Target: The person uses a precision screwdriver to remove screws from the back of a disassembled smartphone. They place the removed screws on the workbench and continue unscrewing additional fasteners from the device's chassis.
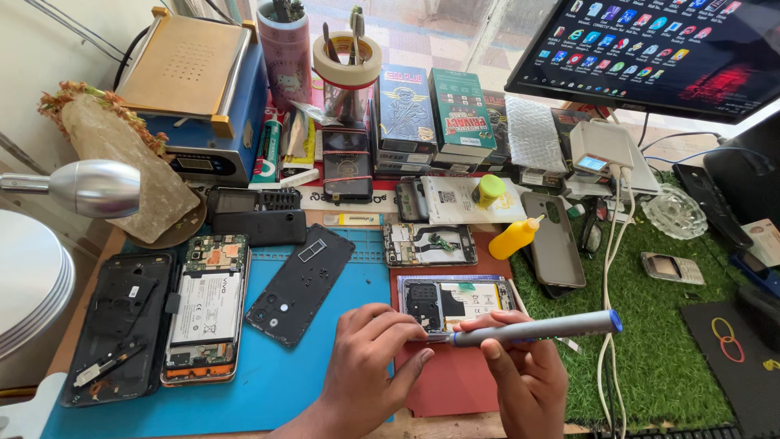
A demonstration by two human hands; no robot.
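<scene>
While two hands (439, 358) at one screwdriver (536, 328), three opened phones (459, 302).

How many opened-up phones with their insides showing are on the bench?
3: one with a white battery on the blue mat, one at the mat's top right, one under the hands. More may hide in the clutter.
</scene>
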